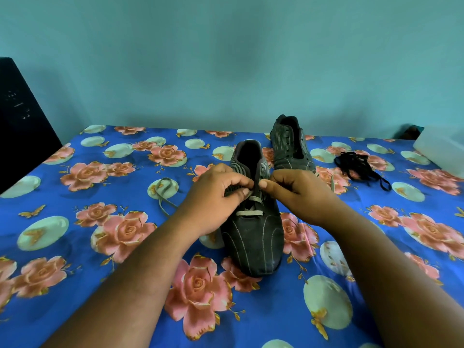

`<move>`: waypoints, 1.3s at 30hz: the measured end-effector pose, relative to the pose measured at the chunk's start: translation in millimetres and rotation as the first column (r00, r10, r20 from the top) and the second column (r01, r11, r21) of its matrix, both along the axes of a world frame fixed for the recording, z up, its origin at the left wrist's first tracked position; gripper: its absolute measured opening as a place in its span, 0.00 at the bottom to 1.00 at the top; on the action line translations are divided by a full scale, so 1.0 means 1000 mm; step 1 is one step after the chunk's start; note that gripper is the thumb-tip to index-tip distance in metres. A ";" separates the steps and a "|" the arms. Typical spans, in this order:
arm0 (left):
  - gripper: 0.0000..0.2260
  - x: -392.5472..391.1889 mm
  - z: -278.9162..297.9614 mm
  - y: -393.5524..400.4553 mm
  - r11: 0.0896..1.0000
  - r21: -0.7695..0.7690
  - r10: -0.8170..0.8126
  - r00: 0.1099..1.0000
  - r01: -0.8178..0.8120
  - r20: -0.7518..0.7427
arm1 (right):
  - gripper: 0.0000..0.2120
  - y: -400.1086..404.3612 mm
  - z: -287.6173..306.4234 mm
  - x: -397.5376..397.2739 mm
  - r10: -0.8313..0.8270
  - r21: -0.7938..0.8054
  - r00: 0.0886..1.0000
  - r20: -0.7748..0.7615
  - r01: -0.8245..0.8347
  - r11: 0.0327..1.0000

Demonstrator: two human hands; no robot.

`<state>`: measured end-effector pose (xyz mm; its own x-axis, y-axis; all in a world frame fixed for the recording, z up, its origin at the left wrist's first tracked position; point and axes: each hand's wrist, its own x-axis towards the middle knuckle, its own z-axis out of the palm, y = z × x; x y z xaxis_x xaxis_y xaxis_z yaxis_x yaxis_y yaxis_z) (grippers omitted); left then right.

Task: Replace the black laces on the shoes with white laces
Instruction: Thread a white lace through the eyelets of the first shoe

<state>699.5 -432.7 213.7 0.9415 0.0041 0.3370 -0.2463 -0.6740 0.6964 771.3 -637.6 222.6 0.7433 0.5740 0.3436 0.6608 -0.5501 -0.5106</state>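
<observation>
A dark striped shoe lies toe toward me on the flowered bedsheet. A white lace crosses its lower eyelets in two rows. My left hand grips the shoe's left eyelet flap with curled fingers. My right hand pinches something small at the right eyelet row; the lace end there is hidden by my fingers. A loose stretch of white lace loops on the sheet left of the shoe. The second shoe stands behind, with no lace in it. The black laces lie in a heap to the right.
The blue sheet with pink roses covers the whole surface. A black object stands at the far left. A translucent container sits at the far right edge, near the teal wall.
</observation>
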 end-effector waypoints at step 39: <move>0.11 0.019 -0.001 -0.008 0.999 0.048 -0.011 0.974 0.022 -0.225 | 0.03 0.000 0.007 -0.003 0.116 0.284 0.893 -0.435 0.014 0.959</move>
